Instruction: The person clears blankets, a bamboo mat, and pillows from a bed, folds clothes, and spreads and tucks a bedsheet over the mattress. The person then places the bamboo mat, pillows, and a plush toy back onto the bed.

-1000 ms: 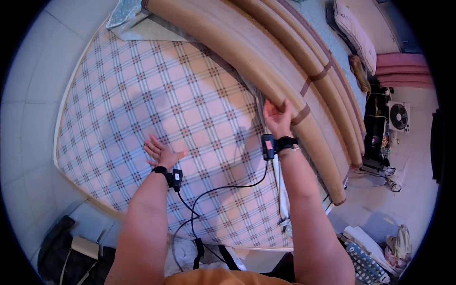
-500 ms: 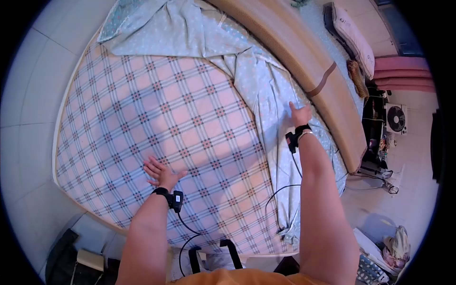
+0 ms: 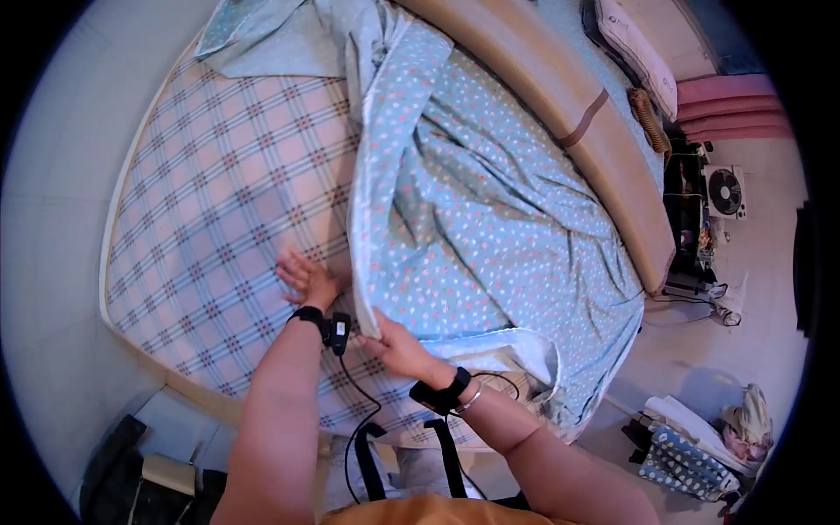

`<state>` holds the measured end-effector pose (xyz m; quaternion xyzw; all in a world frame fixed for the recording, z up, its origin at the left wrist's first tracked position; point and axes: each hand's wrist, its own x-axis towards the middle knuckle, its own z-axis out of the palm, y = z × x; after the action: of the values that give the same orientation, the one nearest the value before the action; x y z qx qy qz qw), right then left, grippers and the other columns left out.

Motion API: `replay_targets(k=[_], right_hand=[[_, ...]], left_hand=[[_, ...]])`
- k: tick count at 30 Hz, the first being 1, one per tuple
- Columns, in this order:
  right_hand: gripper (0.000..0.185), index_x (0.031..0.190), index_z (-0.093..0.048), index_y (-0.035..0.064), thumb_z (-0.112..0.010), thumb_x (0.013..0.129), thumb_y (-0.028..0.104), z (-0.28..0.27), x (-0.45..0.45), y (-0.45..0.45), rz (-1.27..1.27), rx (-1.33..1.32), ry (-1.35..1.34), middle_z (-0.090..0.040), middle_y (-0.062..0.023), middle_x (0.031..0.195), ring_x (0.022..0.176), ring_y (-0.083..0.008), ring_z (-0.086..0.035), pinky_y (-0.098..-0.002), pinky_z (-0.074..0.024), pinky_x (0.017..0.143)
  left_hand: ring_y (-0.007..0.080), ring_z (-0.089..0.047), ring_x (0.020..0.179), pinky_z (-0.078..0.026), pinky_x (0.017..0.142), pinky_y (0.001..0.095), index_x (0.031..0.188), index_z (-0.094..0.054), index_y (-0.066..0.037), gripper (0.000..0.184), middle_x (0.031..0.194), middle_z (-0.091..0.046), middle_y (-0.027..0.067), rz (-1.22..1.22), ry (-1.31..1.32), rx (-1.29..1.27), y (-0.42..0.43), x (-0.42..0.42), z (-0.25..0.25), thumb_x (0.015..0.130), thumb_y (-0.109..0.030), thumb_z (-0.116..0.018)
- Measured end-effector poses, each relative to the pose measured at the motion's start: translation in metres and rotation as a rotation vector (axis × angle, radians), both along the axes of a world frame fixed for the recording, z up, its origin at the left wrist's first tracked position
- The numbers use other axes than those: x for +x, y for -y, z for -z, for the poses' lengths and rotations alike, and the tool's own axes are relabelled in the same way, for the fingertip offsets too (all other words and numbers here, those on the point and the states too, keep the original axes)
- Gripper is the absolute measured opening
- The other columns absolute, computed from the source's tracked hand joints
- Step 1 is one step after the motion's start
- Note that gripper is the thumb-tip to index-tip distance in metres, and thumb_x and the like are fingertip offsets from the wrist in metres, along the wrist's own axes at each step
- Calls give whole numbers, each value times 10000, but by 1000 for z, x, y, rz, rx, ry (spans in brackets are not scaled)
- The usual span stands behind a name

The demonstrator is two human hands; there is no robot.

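Observation:
A light blue, dotted bed sheet (image 3: pixel 490 254) lies folded and wrinkled over the right part of the plaid mattress (image 3: pixel 219 210). My right hand (image 3: pixel 398 347) is closed on the near corner of the sheet's edge, pulling it up off the mattress. Just to its left, my left hand (image 3: pixel 308 278) hovers over or rests on the plaid surface with fingers apart, holding nothing; I cannot tell whether it touches. Black straps with small boxes and cables sit on both wrists.
A rolled tan mat (image 3: pixel 560 105) with a brown band runs along the sheet's far side. Beyond are a white pillow (image 3: pixel 643 52) and a small fan (image 3: pixel 725 192). Cloth items (image 3: pixel 700 455) lie at lower right. A black bag (image 3: pixel 157 481) is at lower left.
My right hand has taken the sheet's edge and drawn it leftward over the mattress, turning its dotted face up. My left hand has moved slightly right and up.

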<state>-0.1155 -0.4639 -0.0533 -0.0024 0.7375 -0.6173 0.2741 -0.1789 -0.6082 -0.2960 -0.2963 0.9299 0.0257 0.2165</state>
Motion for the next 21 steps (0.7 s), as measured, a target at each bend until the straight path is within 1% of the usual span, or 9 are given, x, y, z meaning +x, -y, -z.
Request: replay_targets(k=[3,5,8,9,11,14,16,18,21], right_hand=[[424,1193,-405,32,-555,803,103,11,67,7,-474,20,-146,-569,-186,853,791,-305,-564,-378,-441,710],[434,1165,-401,41,-548,758,66,-17,112,32,-604,128,-55,-563,-242,769,747,-423,-557,-463,-442,629],[368,1084,-415,58,-512,730,83,-1,180,69,-737,264,97,-590,-213,720,683,-397,-591,-479,-448,559],[357,1072,-423,59,-514,728,90,1,198,84,-804,253,70,-596,-204,729,696,-392,-596,-477,-452,568],[346,1060,-431,59,-516,727,96,2,231,105,-863,236,50,-603,-195,739,709,-388,-601,-475,-456,576],[321,1040,-455,52,-509,727,103,14,261,117,-931,201,128,-611,-176,760,725,-392,-599,-491,-450,599],[351,1079,-459,68,-508,733,105,24,277,121,-1021,262,227,-605,-209,830,763,-396,-587,-476,-454,628],[350,1076,-487,70,-508,730,114,34,305,117,-1002,254,248,-607,-212,873,827,-384,-588,-474,-457,667],[362,1083,-522,77,-508,725,128,59,342,105,-944,232,320,-603,-220,947,921,-368,-580,-460,-461,728]], left_hand=[[371,-7,1344,-94,1022,551,1407,-125,-92,731,1473,-7,158,4,-182,436,32,5,-50,838,-387,-477],[360,-61,1341,-132,1037,504,1391,-224,-70,660,1468,-74,168,83,-326,602,43,10,-76,873,-427,-423],[283,-510,1077,-381,910,330,1235,-384,61,535,1202,-500,197,-213,-610,1478,61,17,-162,872,-307,-522],[283,-510,1077,-381,910,330,1235,-384,61,535,1202,-500,197,-196,-620,1474,65,14,-192,872,-307,-522],[341,-545,1018,-439,833,376,1274,-335,7,552,1122,-535,244,354,-488,731,69,23,-235,801,-145,-575],[406,-569,914,-466,752,421,1298,-293,-70,621,999,-573,269,408,-123,674,126,39,-224,737,-55,-558],[426,-573,848,-462,728,445,1300,-287,-126,643,909,-597,251,223,-433,901,171,84,-213,719,-3,-534],[428,-570,843,-455,726,453,1276,-323,-116,586,910,-600,241,316,-450,723,218,152,-173,732,-3,-511],[424,-561,871,-439,723,472,1215,-380,-75,476,984,-585,235,239,-37,553,239,197,-167,755,-12,-487]])
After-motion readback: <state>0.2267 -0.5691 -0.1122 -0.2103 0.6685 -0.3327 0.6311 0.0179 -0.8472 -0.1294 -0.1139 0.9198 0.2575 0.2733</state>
